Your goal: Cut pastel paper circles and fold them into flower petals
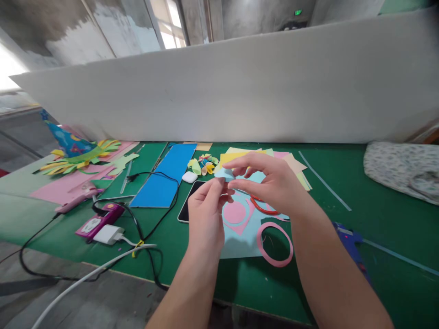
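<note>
Between the fingertips of both hands is a small light blue paper piece [222, 173], held above the table. My left hand [206, 208] pinches its lower edge between thumb and fingers. Thumb and index finger of my right hand [269, 177] close on it from the right; its exact shape is partly covered. Below lie a light blue sheet [242, 250], a pink paper circle [234, 213] and a pink paper ring [291, 249]. Red scissor handles [262, 209] show under my right hand, their blades mostly hidden.
A phone [184, 211], white earbud case [190, 177], paper flowers [206, 163] and blue board [164, 176] lie left of the hands. Further left are cables, a power strip [99, 221], a pink glue gun [80, 197] and a party hat [73, 141]. A blue glue gun [351, 244] lies right.
</note>
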A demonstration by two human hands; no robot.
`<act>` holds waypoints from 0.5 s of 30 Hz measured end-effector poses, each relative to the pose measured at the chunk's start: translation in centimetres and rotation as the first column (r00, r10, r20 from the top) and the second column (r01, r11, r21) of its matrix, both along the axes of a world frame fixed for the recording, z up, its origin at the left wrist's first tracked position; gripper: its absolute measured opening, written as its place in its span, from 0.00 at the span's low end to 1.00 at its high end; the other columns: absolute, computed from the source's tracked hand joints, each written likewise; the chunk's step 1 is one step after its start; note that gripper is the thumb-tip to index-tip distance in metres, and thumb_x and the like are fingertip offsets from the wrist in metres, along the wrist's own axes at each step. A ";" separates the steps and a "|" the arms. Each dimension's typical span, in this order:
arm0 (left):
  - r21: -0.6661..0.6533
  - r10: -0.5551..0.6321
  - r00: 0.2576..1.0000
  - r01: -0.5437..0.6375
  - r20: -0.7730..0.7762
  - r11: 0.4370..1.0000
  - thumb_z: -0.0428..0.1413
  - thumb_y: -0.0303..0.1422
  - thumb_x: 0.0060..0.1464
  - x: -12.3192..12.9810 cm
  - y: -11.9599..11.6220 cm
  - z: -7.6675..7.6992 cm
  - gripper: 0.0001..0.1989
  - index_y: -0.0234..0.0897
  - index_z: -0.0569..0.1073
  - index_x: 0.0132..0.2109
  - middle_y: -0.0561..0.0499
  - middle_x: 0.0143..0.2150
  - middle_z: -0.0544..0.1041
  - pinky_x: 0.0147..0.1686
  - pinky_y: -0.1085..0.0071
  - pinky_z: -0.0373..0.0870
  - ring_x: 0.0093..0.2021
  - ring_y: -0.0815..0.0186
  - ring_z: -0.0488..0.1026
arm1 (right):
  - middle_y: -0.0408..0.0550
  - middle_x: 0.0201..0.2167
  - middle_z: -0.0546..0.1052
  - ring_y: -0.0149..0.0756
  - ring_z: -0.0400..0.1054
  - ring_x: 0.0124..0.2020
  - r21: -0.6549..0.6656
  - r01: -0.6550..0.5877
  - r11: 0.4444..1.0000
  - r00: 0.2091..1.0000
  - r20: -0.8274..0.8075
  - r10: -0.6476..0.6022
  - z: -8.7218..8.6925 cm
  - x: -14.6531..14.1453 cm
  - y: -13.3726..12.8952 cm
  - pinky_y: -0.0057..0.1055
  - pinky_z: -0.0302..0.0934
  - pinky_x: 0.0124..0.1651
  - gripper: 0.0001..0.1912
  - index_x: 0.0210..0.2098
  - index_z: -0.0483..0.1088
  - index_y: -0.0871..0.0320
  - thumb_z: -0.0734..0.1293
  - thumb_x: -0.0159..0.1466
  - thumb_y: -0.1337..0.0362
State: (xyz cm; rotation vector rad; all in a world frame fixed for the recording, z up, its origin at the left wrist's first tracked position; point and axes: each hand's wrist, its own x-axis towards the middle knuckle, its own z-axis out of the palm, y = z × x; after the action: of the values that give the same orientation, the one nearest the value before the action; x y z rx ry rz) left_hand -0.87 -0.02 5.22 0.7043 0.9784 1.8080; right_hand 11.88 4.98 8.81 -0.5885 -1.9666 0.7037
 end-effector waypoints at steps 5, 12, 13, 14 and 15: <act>0.029 0.046 0.997 -0.044 -0.055 0.999 0.61 0.36 0.50 0.2 0.1 -0.2 0.08 0.36 0.79 0.29 0.51 0.28 0.78 0.26 0.76 0.67 0.28 0.71 0.72 | 0.42 0.40 0.80 0.28 0.71 0.35 0.014 0.011 1.000 0.999 0.030 -0.011 -0.2 -0.2 -0.1 0.25 0.67 0.38 0.11 0.43 0.76 0.55 0.69 0.61 0.71; 0.063 0.118 0.985 -0.111 -0.126 0.992 0.60 0.36 0.52 0.1 -0.1 -0.3 0.08 0.37 0.79 0.30 0.51 0.28 0.78 0.26 0.75 0.68 0.28 0.70 0.73 | 0.41 0.41 0.80 0.29 0.73 0.37 -0.034 0.041 0.999 0.999 0.002 -0.041 -0.2 -0.3 0.0 0.23 0.68 0.36 0.11 0.42 0.77 0.54 0.68 0.61 0.70; 0.060 0.131 0.981 -0.123 -0.145 0.991 0.61 0.37 0.51 0.1 -0.1 -0.3 0.08 0.38 0.79 0.30 0.52 0.28 0.78 0.26 0.76 0.68 0.28 0.71 0.72 | 0.41 0.41 0.80 0.29 0.73 0.37 -0.034 0.037 0.999 0.999 0.000 -0.037 -0.2 -0.3 0.0 0.23 0.68 0.36 0.10 0.42 0.77 0.54 0.68 0.61 0.70; 0.055 0.143 0.976 -0.136 -0.161 0.989 0.62 0.38 0.50 0.0 -0.1 -0.4 0.07 0.38 0.79 0.30 0.53 0.27 0.77 0.26 0.77 0.67 0.28 0.71 0.72 | 0.42 0.41 0.80 0.29 0.73 0.37 -0.031 0.034 0.999 0.999 -0.002 -0.034 -0.2 -0.3 0.0 0.23 0.68 0.36 0.10 0.42 0.77 0.54 0.68 0.61 0.69; 0.050 0.153 0.973 -0.146 -0.175 0.988 0.63 0.38 0.49 0.0 -0.1 -0.4 0.08 0.39 0.79 0.30 0.53 0.27 0.77 0.26 0.77 0.67 0.28 0.72 0.72 | 0.42 0.41 0.80 0.29 0.73 0.37 -0.028 0.033 0.999 0.999 -0.004 -0.033 -0.3 -0.3 0.0 0.24 0.68 0.36 0.10 0.42 0.77 0.55 0.68 0.61 0.69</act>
State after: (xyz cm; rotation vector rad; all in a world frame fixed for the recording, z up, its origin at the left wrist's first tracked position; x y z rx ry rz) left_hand -0.85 -0.16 4.82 0.8468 1.1455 1.9223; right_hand 11.54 4.98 8.56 -0.6351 -1.9414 0.7125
